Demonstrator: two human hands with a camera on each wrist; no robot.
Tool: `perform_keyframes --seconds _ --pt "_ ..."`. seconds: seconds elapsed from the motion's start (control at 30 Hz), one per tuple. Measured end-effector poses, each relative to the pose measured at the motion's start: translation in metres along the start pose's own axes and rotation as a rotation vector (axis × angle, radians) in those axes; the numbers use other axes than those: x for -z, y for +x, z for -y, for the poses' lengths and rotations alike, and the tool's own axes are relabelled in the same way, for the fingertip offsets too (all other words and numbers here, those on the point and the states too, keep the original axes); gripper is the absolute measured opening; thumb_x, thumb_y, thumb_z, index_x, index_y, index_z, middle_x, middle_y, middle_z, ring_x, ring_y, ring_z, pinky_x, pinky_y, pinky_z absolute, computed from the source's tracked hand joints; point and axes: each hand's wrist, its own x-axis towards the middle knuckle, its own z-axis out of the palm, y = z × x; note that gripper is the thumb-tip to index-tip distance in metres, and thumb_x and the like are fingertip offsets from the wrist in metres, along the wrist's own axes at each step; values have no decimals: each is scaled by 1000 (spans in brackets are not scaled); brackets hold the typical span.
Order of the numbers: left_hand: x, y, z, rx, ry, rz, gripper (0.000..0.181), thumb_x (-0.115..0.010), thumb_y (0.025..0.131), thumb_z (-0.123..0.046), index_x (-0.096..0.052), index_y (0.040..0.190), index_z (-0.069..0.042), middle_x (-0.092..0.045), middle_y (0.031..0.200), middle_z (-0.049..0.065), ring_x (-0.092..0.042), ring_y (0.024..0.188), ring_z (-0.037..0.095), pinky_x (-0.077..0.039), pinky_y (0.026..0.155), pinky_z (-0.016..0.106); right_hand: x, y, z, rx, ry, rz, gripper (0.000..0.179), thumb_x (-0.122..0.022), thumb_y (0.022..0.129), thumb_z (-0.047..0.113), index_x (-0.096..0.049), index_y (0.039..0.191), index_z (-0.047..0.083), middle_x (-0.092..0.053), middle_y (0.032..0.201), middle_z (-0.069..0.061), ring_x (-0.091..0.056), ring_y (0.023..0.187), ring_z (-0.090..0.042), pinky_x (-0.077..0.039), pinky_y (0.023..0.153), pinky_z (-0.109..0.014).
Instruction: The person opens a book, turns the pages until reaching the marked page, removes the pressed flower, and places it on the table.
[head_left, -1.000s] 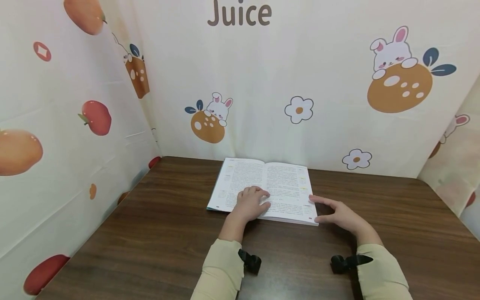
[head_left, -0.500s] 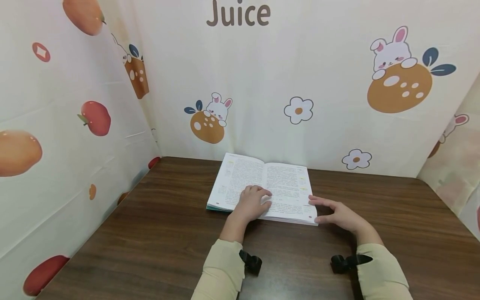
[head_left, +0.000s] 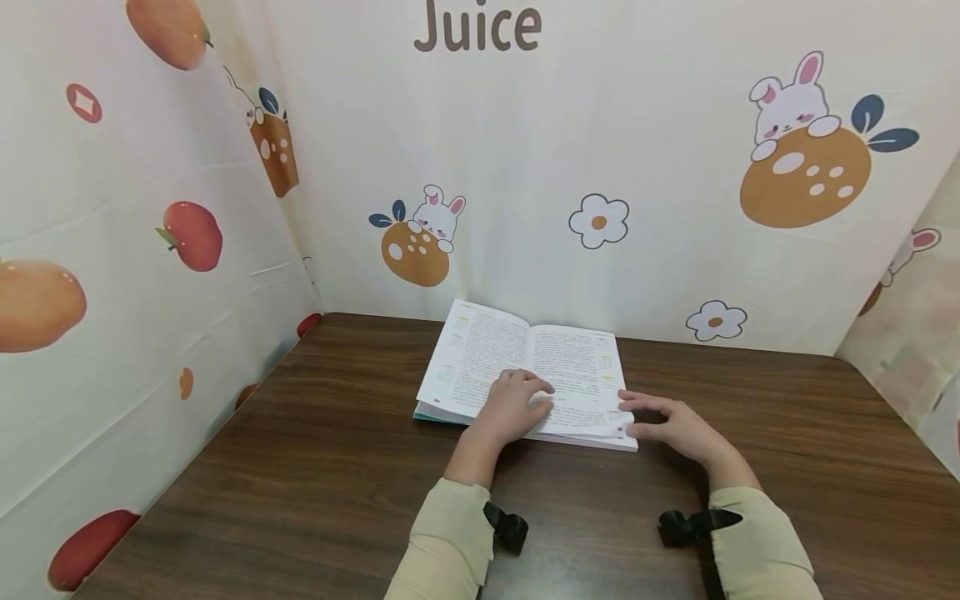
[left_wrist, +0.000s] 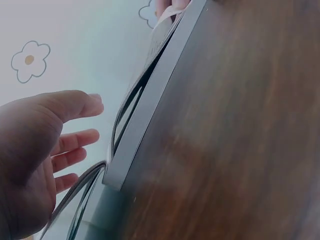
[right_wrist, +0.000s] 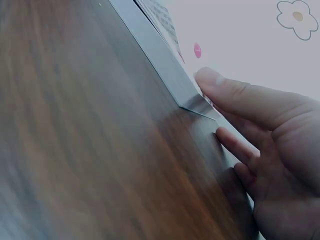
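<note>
An open book [head_left: 570, 362] with printed pages lies near the back of the table. My left hand [head_left: 513, 406] lies across its lower middle, fingers loosely bent over the pages near the spine. In the left wrist view, the thumb and fingers of my left hand [left_wrist: 35, 150] are spread, with no page pinched between them. My right hand [head_left: 675, 427] is at the book's lower right corner. There the thumb of my right hand [right_wrist: 270, 135] touches the page edges, and its other fingers stay beside the book. A few pages bow up from the block near that corner.
The dark wooden table [head_left: 315, 483] extends around the book. A printed white curtain [head_left: 525, 167] stands directly behind the book, and another side of it runs along the left. Black wrist straps [head_left: 701, 525] sit at both sleeves.
My left hand has slid slightly to the right. The left side of the book has risen. Near the right thumb, the page corner now lifts off the pages below. My right hand has barely moved.
</note>
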Motion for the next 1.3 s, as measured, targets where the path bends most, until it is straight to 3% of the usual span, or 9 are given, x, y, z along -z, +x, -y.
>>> perform_keyframes --seconds 0.3,0.47,0.73,0.93,1.07,1.3 --pt "-3 0 -15 -70 37 77 42 -61 82 -54 -65 114 -27 -54 121 -3 -42 114 18 -33 95 38 -5 4 -1 -35 -8 -98 48 -67 82 42 -63 118 9 -50 132 -15 -34 127 -39 -22 99 -61" --pt "-7 -1 -24 -73 93 105 40 -64 80 -53 -64 112 -30 -54 120 -6 -43 112 16 -34 91 36 -6 5 4 -81 -32 -123 54 -62 84 47 -60 123 10 -47 133 -20 -37 124 -41 -27 95 -61" --pt "-17 0 -31 -44 236 36 24 -62 84 -43 -66 107 -33 -57 112 -10 -47 104 13 -38 82 34 -9 6 8 -115 -2 -164 59 -59 85 51 -57 125 6 -49 131 -21 -43 119 -37 -36 90 -54" --pt "-20 0 -33 -10 280 -2 21 -63 84 -31 -67 105 -30 -58 107 -9 -50 100 13 -40 79 32 -7 7 8 -198 58 -203 70 -51 86 59 -47 135 10 -39 141 -18 -28 131 -40 -21 99 -61" --pt "-20 -1 -33 2 256 -41 23 -67 81 -27 -68 103 -25 -58 105 -3 -51 97 16 -42 77 32 -7 7 7 -215 50 -208 73 -46 86 62 -44 137 9 -37 142 -18 -24 133 -41 -17 100 -62" --pt "-20 0 -32 79 137 -107 25 -68 80 -20 -67 105 -18 -58 105 2 -54 95 18 -46 76 31 -9 5 4 -153 49 -165 65 -57 86 51 -49 133 6 -43 136 -21 -34 126 -40 -25 98 -60"
